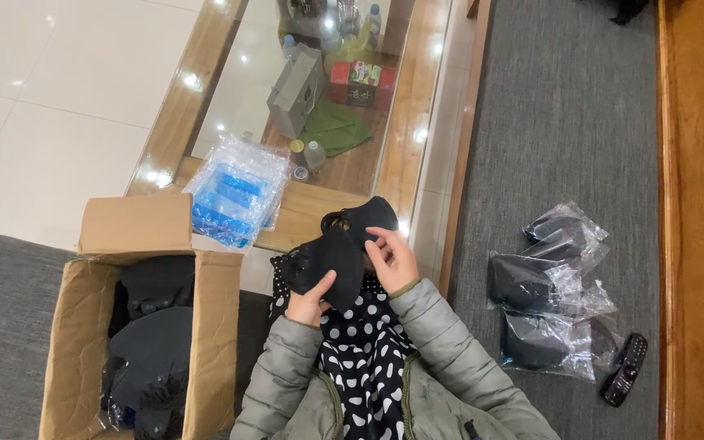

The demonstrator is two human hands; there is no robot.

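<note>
I am looking down at a grey seat cushion (564,147) running along my right, with a glass-topped wooden table (417,98) ahead of me. An open cardboard box (71,326) is sitting at my left, holding a heap of black masks (156,342). On the cushion, several masks in clear bags (543,314) are lying stacked, with a black remote (625,369) just beside them. A pile of clear plastic bags (234,191) is resting on the table's near edge. I am holding one black mask (340,248) above my lap: my left hand (311,303) is gripping its lower edge, thumb closed over it, and my right hand (393,259) is pinching its right side with curled fingers.
</note>
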